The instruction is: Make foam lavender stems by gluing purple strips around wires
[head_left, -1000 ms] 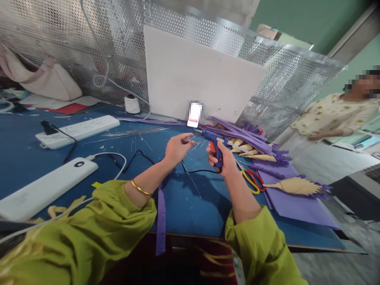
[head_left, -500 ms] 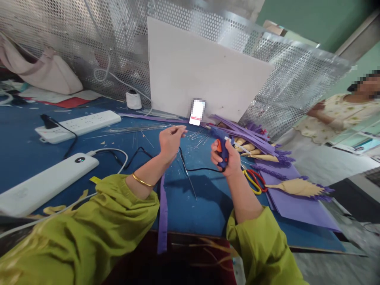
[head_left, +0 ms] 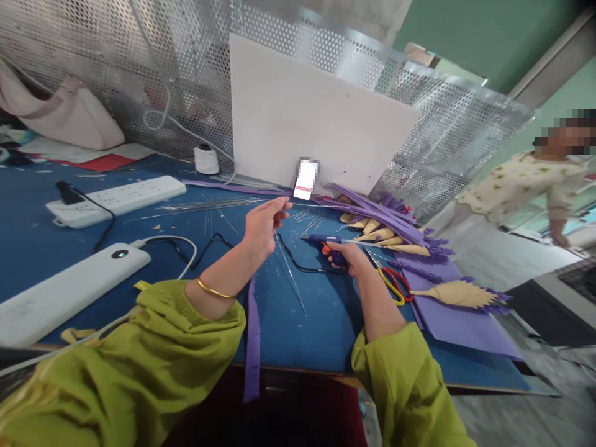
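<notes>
My left hand [head_left: 261, 225] is raised over the middle of the blue table, thumb and fingertips pinched together. Whatever lies in the pinch is too thin to make out. My right hand [head_left: 350, 257] is wrapped round a blue glue gun [head_left: 326, 238] with an orange trigger. The gun lies almost level, low over the table, its nozzle toward the left and a clear glue stick out of its back. Its black cord [head_left: 302, 268] runs left. Thin metal wires [head_left: 205, 203] lie beyond my left hand. A fringed purple paper strip [head_left: 252, 341] hangs over the front edge.
Scissors [head_left: 395, 287], purple paper sheets [head_left: 459, 326] and paper-wrapped purple flowers [head_left: 459, 293] lie at right. A lit phone [head_left: 305, 181] leans on a white board [head_left: 321, 112]. A power strip [head_left: 121, 198] and white power bank [head_left: 74, 292] are left. Another person [head_left: 521, 186] stands at right.
My right hand has lowered the glue gun and turned it from tilted up to nearly level. My left hand stays pinched in about the same place. The other person's arm now hangs down.
</notes>
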Demonstrator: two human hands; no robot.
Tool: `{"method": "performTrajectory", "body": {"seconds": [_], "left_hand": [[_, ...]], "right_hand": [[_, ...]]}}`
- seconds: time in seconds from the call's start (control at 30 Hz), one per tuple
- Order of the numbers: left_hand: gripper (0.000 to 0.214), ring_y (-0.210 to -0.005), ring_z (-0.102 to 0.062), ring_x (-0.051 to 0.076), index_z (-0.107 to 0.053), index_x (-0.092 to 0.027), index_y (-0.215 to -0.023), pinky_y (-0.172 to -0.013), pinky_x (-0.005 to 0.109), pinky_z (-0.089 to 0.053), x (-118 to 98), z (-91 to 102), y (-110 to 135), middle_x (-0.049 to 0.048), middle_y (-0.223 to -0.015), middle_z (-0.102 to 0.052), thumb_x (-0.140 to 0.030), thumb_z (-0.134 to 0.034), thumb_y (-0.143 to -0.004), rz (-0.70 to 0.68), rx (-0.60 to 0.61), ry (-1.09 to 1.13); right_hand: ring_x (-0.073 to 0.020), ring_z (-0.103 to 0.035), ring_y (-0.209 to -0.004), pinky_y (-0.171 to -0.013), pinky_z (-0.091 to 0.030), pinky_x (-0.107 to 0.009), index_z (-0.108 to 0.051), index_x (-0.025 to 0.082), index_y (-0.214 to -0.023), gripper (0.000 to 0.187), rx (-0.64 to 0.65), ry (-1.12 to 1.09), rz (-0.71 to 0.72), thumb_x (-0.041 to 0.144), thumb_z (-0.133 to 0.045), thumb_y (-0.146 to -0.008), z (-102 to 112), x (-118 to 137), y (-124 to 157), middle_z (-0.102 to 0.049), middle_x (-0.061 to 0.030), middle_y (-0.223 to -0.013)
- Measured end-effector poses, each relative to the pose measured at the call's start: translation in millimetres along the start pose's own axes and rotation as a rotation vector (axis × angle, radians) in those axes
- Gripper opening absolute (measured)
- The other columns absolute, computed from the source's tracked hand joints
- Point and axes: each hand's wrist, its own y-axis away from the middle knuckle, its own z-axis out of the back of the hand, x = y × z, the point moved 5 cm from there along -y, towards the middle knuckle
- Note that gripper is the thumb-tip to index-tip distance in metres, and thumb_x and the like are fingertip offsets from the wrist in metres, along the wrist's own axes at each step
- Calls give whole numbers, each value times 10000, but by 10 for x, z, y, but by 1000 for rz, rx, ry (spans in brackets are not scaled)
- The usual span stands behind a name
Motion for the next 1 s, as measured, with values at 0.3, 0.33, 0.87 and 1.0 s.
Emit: {"method": "performTrajectory", "body": {"seconds": [0.3, 0.33, 0.87, 1.0], "left_hand": [[201, -664, -558, 89, -766, -184, -826, -559, 203, -381, 195, -113, 133, 61, -890, -723, -303, -773, -665, 147, 116, 11], [214, -659, -555, 89, -767, -177, -827, -560, 204, -381, 199, -130, 156, 62, -875, -722, -307, -778, -657, 144, 129, -11], [105, -538, -507, 86, -723, -144, -672, -524, 234, -370, 46, -99, 184, 35, -624, -659, -237, -696, -714, -161, -65, -128], [185, -478, -433, 69, -645, -158, -597, -470, 227, -321, -83, 76, 28, -6, -541, -562, -220, -646, -771, -180, -216, -78]], "right_hand": [[-92, -518, -551, -542, -451, -228, -676, 222, -1061, 363, 33, -91, 606, 366, -713, -729, -57, 564, 417, -611, 32, -721], [-74, -487, -517, -515, -443, -222, -667, 231, -1078, 365, 96, -237, 622, 405, -683, -757, -132, 592, 469, -608, 36, -748], [-34, -443, -437, -416, -373, -156, -582, 155, -707, 285, -205, -764, 642, 399, -678, -818, 167, 586, 452, -517, 62, -555], [-24, -433, -440, -439, -376, -144, -545, 154, -708, 250, -312, -868, 687, 325, -608, -879, 513, 573, 407, -502, 69, -563]]}}
